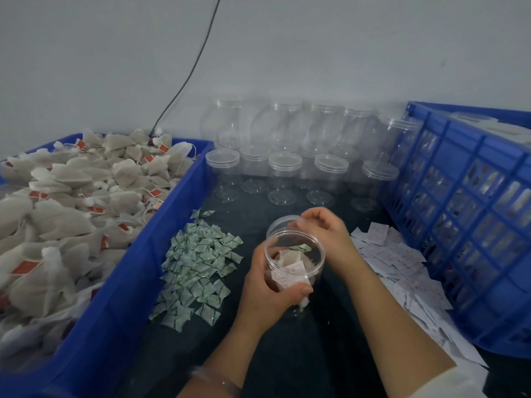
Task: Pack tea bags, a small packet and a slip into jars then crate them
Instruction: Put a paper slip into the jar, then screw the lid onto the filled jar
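Centre-low in the frame, the left hand [267, 285] grips the jar [314, 270] round its near wall, tipping its mouth toward the camera over the bench [301, 354]. Inside it are tea bags [287, 258], a green packet [300, 248] and a printed slip [290, 272] on top, so the filling looks done for this one. The right hand [324, 234] sits at the far rim, fingers curled, pinching what looks like a clear lid [277, 225]. Capping is the step in hand, and crating comes after. The blue crate [459, 214] at the right seems to hold packed jars behind its lattice, too blurred to count. Plenty is left: rows of empty jars [284, 168] at upper centre, a heaped bin [123, 297] of tea bags at left, and loose packets [198, 262] and loose slips [402, 268] on either side.
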Motion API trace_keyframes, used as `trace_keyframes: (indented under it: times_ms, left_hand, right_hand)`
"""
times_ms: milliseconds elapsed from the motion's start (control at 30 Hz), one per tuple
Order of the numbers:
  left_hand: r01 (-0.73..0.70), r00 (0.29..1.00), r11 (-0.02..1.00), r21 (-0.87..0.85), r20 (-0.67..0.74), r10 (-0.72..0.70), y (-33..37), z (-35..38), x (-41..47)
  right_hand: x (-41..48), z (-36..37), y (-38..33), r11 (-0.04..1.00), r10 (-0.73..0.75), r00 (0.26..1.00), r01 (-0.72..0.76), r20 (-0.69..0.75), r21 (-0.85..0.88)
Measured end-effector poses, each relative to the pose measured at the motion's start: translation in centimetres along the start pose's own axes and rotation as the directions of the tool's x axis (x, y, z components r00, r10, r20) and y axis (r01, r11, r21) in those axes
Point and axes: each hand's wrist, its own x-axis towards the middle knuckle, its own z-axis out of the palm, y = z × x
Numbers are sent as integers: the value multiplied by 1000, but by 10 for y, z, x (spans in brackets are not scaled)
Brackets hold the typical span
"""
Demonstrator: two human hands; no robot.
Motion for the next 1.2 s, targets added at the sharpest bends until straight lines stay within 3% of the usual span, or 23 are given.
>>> trace_keyframes:
  times_ms: [133,200,300,467,633,733,967,1200]
  left_hand:
    - [-13,1000,1000,-23,-9,13,0,1,0]
    - [-25,1000,999,-24,-9,25,-2,1,1]
    - [-24,1000,999,-33,-4,24,-5,1,1]
    - [-33,999,997,-64,6,34,-6,1,1]
    - [-15,1000,1000,7,6,15,-9,0,4]
    - [-14,1000,999,31,-12,14,-11,0,5]
    - [19,1000,1000,19,15,-20,-21,-2,9]
    - [43,999,998,43,-2,-43,-23,2,14]
  right_hand:
    - [-22,-7,-28,977,-214,974,215,76,0]
    - [-29,-6,-40,938,-258,947,293,190,-187]
    - [-33,0,-50,778,-201,927,348,317,-523]
    - [-45,4,-58,695,-49,901,341,432,-633]
    - [-56,20,-60,428,-87,862,486,500,-762]
    - [-57,28,-56,282,-102,864,501,494,-818]
    - [-55,27,-52,155,-109,828,561,550,-813]
    - [-57,30,-51,198,-139,840,542,524,-817]
